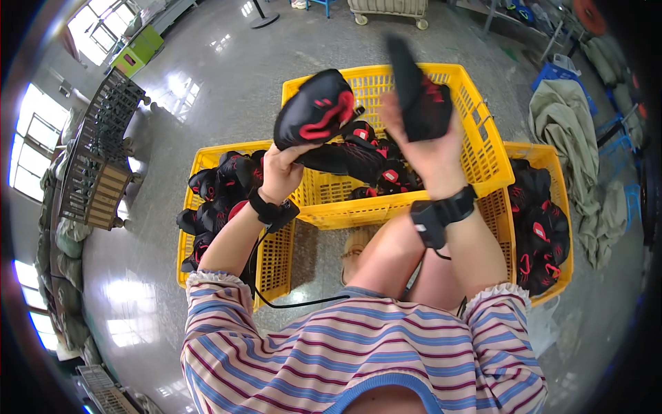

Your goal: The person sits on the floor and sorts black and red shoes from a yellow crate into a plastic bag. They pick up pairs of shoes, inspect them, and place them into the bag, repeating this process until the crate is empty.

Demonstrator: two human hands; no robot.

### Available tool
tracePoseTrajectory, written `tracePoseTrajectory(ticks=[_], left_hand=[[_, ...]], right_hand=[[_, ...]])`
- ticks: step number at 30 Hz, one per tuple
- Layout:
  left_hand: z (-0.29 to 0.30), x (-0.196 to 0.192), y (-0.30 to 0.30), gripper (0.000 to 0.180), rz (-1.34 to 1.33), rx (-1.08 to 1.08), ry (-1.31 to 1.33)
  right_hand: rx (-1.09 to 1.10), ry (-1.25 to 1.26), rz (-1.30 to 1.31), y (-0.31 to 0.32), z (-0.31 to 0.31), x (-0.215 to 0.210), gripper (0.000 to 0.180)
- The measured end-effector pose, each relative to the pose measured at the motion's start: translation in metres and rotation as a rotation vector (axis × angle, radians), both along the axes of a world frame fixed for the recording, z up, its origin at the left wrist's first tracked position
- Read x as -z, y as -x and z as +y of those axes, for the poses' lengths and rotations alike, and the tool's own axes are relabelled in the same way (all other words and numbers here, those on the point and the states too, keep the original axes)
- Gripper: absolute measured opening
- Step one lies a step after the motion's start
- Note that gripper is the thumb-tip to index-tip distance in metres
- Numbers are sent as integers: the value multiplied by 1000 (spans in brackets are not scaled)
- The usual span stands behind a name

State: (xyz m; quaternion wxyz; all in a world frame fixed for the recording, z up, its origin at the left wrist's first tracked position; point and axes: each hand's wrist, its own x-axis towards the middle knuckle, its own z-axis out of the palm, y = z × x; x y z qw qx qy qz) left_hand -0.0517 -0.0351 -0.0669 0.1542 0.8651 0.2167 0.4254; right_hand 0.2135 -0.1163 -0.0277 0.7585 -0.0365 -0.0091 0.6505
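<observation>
Left hand (281,169): fingers grasping the lower end of a padded glove (314,110), black with red markings, raised over the left end of the middle basket. Right hand (434,159): palm and thumb around a second glove (424,110), black and red, blurred, raised over the middle basket toward its far edge; the fingers behind it are mostly hidden. Wrists: one black strap (262,207) on the left, another strap (455,207) on the right, each with a dark box. Middle basket (476,131): yellow plastic, slotted walls; a heap of gloves (386,176) near its near edge. Left basket (274,259): yellow, black and red gloves piled inside. Right basket (498,214): yellow, similarly filled. Beyond the right basket's far edge: grey-green cloth (562,124), draped. Far left: a slatted rack (103,193) on the grey floor (207,96).
</observation>
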Motion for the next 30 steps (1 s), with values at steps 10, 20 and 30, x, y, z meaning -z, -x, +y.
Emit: tracePoseTrajectory(ticks=[10,20,30], left_hand=[[0,10,52,43,10,-242,-222],[2,-10,17,42,-198,-40,-129],[5,3,50,14,-485,76,930]], right_hand=[[-402,34,-186,-28,-42,36,62],[-575,24,32,72,-17,69,52],[-119,-17,-235,-17,-33,95,54]])
